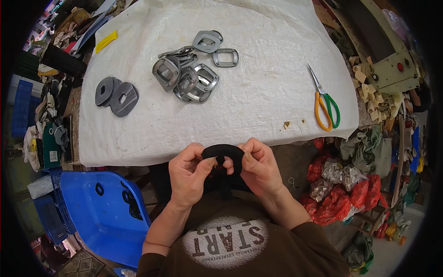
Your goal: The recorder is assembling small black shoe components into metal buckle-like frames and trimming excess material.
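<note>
Both my hands hold a black ring-shaped piece (223,151) just in front of the table's near edge. Thumb and fingers of my left hand (190,171) pinch its left side, and my right hand (260,165) grips the right side the same way. Fingertips show through its opening. Farther off on the white cloth lies a loose heap of shiny metal frames (206,78), rounded squares with open centres. To the left rest several flat grey pads (124,99) with oval holes. Scissors (325,106) with one orange and one green handle lie at the right, points away from me.
A white woven sheet (258,111) covers the table. At lower left stands a blue plastic tub (99,217) holding a few black rings. A yellow strip (106,41) lies at the far left. Red plastic bags (332,205) are piled low on the right, below a pale green machine (397,73).
</note>
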Action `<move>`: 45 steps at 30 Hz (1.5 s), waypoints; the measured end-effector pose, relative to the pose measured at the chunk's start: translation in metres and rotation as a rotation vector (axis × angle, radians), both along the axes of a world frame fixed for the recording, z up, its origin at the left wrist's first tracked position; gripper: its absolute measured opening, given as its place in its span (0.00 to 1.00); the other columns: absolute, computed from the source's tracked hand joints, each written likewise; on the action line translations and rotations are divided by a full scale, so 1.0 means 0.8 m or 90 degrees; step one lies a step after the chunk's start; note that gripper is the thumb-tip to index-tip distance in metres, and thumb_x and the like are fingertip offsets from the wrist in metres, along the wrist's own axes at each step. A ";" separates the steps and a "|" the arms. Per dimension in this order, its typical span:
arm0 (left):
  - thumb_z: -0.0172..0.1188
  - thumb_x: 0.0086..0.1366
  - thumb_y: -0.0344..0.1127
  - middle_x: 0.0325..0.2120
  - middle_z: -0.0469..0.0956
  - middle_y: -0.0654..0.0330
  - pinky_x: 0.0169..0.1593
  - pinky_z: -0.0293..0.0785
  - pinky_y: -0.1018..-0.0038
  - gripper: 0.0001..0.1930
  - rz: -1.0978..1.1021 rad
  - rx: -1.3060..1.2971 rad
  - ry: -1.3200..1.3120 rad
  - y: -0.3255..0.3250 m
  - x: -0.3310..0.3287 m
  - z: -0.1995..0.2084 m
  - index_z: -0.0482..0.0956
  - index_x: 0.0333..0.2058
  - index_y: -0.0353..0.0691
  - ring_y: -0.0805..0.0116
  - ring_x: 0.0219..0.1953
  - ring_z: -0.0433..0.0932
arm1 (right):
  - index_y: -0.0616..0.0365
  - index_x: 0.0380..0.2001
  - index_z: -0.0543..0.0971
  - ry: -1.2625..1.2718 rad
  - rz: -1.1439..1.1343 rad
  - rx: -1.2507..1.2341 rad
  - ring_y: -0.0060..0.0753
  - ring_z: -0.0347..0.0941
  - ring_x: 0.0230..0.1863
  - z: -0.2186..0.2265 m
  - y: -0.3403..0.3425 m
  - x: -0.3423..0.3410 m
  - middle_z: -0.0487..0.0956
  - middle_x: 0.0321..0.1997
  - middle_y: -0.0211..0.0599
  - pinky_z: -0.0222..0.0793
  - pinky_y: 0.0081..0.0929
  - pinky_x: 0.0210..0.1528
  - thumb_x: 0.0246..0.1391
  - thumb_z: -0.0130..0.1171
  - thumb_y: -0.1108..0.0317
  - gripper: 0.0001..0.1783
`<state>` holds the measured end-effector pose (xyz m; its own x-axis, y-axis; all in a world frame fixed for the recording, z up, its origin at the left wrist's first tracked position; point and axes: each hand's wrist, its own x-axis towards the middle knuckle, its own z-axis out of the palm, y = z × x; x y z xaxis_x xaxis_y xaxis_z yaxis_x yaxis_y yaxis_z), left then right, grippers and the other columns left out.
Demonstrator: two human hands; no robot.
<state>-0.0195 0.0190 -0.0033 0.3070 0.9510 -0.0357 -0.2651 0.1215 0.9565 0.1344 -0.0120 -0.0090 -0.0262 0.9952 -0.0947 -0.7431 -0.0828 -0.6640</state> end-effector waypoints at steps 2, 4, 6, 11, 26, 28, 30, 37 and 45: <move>0.56 0.59 0.32 0.23 0.71 0.64 0.27 0.61 0.85 0.08 -0.008 0.011 -0.007 0.001 0.002 0.003 0.72 0.28 0.33 0.82 0.23 0.66 | 0.60 0.27 0.67 0.085 0.085 0.028 0.27 0.70 0.26 -0.007 0.002 0.002 0.75 0.29 0.42 0.67 0.22 0.32 0.53 0.54 0.67 0.09; 0.56 0.59 0.33 0.22 0.70 0.64 0.27 0.61 0.85 0.09 -0.042 0.059 -0.010 0.000 0.008 0.010 0.71 0.27 0.32 0.81 0.23 0.65 | 0.60 0.27 0.67 0.099 0.136 0.014 0.26 0.70 0.26 -0.011 -0.001 0.005 0.75 0.28 0.42 0.67 0.21 0.30 0.53 0.54 0.66 0.10; 0.57 0.59 0.34 0.22 0.70 0.63 0.27 0.61 0.85 0.09 -0.060 0.084 0.013 0.001 0.004 0.010 0.71 0.27 0.33 0.81 0.23 0.66 | 0.61 0.29 0.67 0.101 0.178 0.051 0.25 0.70 0.25 -0.013 -0.004 0.006 0.74 0.26 0.41 0.67 0.20 0.27 0.54 0.53 0.66 0.10; 0.57 0.59 0.33 0.21 0.71 0.64 0.28 0.62 0.86 0.09 -0.071 -0.012 -0.103 0.008 0.009 0.021 0.70 0.27 0.34 0.81 0.23 0.66 | 0.61 0.32 0.66 0.120 0.090 -0.036 0.29 0.71 0.27 0.018 0.005 0.003 0.74 0.27 0.44 0.68 0.23 0.31 0.55 0.51 0.68 0.08; 0.58 0.57 0.33 0.21 0.72 0.58 0.25 0.72 0.77 0.11 -0.062 -0.188 -0.179 0.002 0.014 0.010 0.70 0.31 0.31 0.73 0.22 0.72 | 0.58 0.31 0.65 0.017 0.005 0.059 0.31 0.70 0.26 -0.004 -0.005 -0.011 0.73 0.29 0.45 0.69 0.25 0.32 0.54 0.52 0.66 0.09; 0.60 0.56 0.35 0.22 0.73 0.56 0.20 0.71 0.76 0.13 -0.063 -0.190 -0.234 0.002 0.015 0.008 0.70 0.31 0.30 0.71 0.21 0.72 | 0.58 0.31 0.65 0.059 0.012 0.060 0.31 0.70 0.25 -0.004 -0.006 -0.015 0.73 0.28 0.45 0.69 0.25 0.31 0.53 0.53 0.66 0.10; 0.60 0.55 0.35 0.21 0.73 0.55 0.19 0.70 0.77 0.14 -0.079 -0.185 -0.234 0.001 0.014 0.011 0.70 0.30 0.29 0.71 0.19 0.72 | 0.57 0.32 0.65 0.111 0.036 0.088 0.31 0.70 0.24 -0.004 -0.007 -0.016 0.73 0.27 0.44 0.68 0.24 0.30 0.52 0.55 0.64 0.12; 0.61 0.55 0.36 0.19 0.73 0.55 0.19 0.69 0.78 0.14 -0.081 -0.145 -0.183 0.004 0.013 0.009 0.70 0.29 0.30 0.71 0.17 0.71 | 0.61 0.38 0.66 0.147 0.063 0.042 0.29 0.72 0.29 -0.008 -0.007 -0.011 0.73 0.30 0.38 0.70 0.24 0.30 0.53 0.54 0.69 0.11; 0.59 0.57 0.32 0.20 0.73 0.57 0.25 0.69 0.79 0.10 0.001 -0.041 0.003 0.006 0.005 0.008 0.70 0.27 0.31 0.73 0.20 0.71 | 0.61 0.36 0.64 -0.224 -0.018 0.089 0.33 0.72 0.33 0.004 -0.005 -0.004 0.73 0.32 0.46 0.69 0.32 0.40 0.58 0.45 0.67 0.09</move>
